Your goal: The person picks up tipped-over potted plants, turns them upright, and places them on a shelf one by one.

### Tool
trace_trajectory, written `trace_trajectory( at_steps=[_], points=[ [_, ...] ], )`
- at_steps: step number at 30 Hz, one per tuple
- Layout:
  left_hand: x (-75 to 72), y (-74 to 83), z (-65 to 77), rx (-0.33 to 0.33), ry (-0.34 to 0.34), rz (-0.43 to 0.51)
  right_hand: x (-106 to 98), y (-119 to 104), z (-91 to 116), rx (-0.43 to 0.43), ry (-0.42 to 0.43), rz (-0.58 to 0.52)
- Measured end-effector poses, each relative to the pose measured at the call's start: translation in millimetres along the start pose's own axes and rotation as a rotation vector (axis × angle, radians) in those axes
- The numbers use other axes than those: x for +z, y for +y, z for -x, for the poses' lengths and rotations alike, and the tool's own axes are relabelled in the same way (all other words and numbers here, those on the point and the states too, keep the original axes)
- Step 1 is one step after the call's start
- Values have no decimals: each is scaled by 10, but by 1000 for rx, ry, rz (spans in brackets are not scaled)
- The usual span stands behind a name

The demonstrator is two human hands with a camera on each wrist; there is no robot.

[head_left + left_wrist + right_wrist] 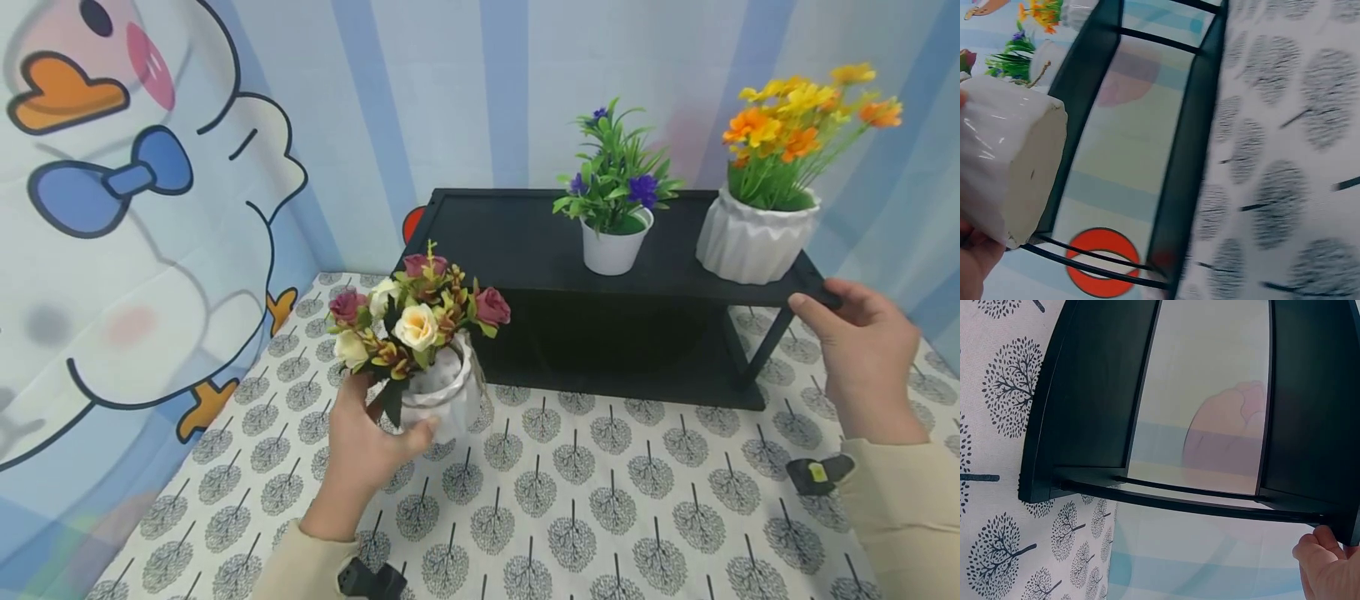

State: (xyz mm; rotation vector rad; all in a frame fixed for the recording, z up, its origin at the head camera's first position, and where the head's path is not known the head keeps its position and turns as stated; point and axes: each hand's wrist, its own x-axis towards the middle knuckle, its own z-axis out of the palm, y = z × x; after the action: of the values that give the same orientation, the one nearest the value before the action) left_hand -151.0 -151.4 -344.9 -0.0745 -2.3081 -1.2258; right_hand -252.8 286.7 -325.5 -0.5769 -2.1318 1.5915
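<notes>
My left hand point(375, 442) grips a white ceramic flower pot point(446, 400) by its side, fingers behind and thumb in front. Cream and dusty-pink artificial roses point(416, 325) fill this pot. Its flat underside shows in the left wrist view, so the pot point(1010, 150) is held up in the air, in front of the left part of a black two-tier shelf point(510, 242). At the shelf's front right corner, my right hand point(870, 350) pinches the top board's edge. The right wrist view shows the fingers point(1322, 550) at that corner, beside the side bar.
On the top board stand a small white pot point(611, 250) with purple flowers and, at the right end, a ribbed white pot point(757, 237) with yellow and orange flowers. A tree-patterned cloth point(570, 492) covers the table. Behind hangs a striped curtain point(465, 100) with a cartoon duck.
</notes>
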Motion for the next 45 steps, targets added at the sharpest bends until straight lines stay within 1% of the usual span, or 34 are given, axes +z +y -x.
trace_trajectory(
  at_steps=[5,11,15,18,23,26,29,32,35,39,42,45],
  points=[
    [-62,108,-229,-18,-1,42,2,-10,1,4,-6,-12],
    [-109,237,-491,-16,-1,119,10,-8,-8,-2,-2,-21],
    [-118,328,-664,-42,-9,154,12,-1,-22,-2,5,2],
    [-90,382,-787,-56,-14,155,9,-1,-33,1,6,19],
    [-14,443,-958,-42,-9,146,4,-8,-36,2,2,35],
    [19,483,-1049,-47,-18,147,3,-14,-31,9,-3,60],
    [62,514,-1152,-41,-16,179,-3,-11,-29,14,-11,69],
    [108,516,-1258,-21,0,212,-11,-7,-28,7,-23,59],
    [154,500,-1346,-4,16,214,-11,-7,-20,-2,-28,43],
    [215,466,-1439,-1,37,178,-17,-6,0,-3,-26,70],
    [252,429,-1492,-13,47,148,-23,-8,6,10,-29,93],
    [289,393,-1541,-29,54,133,-24,-14,5,15,-32,85]
  ],
)
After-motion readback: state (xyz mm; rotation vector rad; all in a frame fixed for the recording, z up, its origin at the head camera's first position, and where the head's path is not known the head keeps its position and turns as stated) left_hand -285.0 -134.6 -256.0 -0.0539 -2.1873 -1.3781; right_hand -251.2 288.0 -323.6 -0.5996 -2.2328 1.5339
